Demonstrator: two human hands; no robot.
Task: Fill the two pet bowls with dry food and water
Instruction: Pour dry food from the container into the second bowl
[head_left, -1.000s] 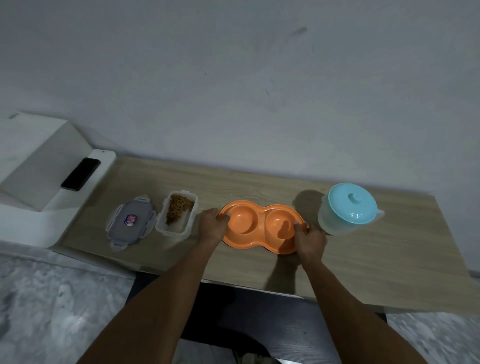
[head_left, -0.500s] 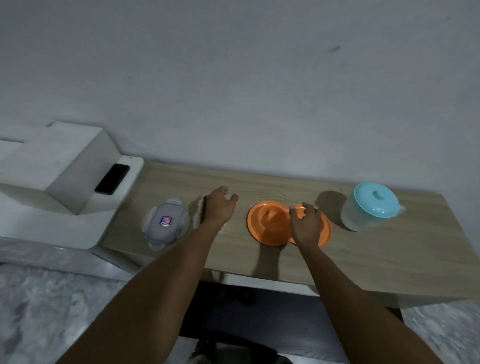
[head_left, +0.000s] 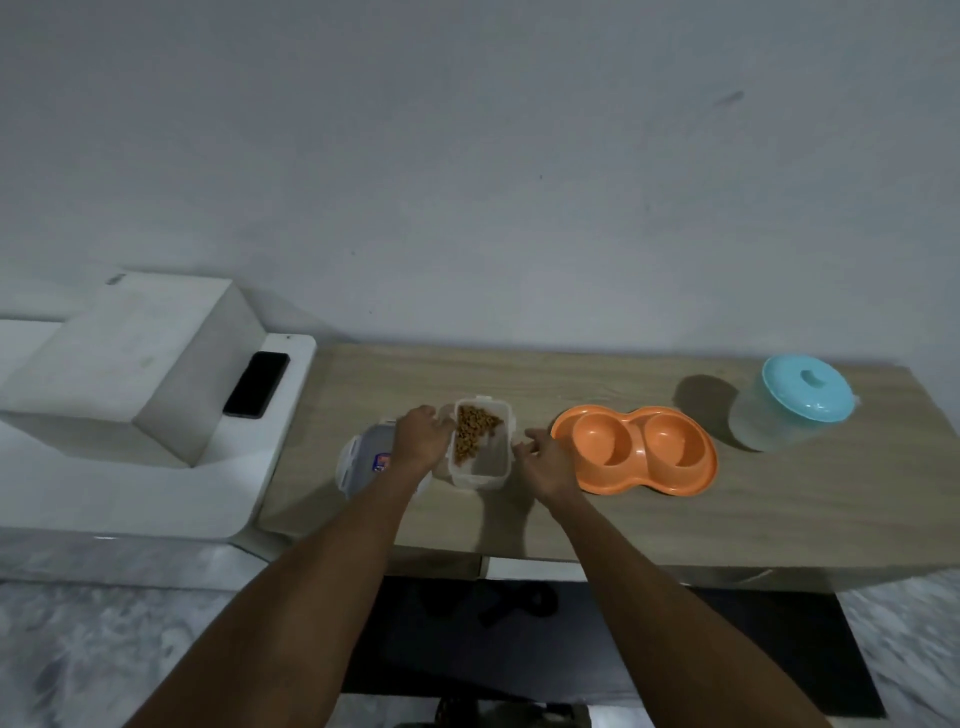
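Left hand (head_left: 420, 436) against left wall of food container (head_left: 482, 465); I cannot tell if that grip is closed. Right hand (head_left: 545, 462) just right of it, grip loose, empty: bracketing for a two-handed lift, I judge. Double bowl (head_left: 638, 480), empty, sits farther right.

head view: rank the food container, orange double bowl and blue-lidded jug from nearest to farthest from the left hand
From the left hand:
1. food container, right at its fingers.
2. orange double bowl, further right, past the other hand.
3. blue-lidded jug, at the far right end.
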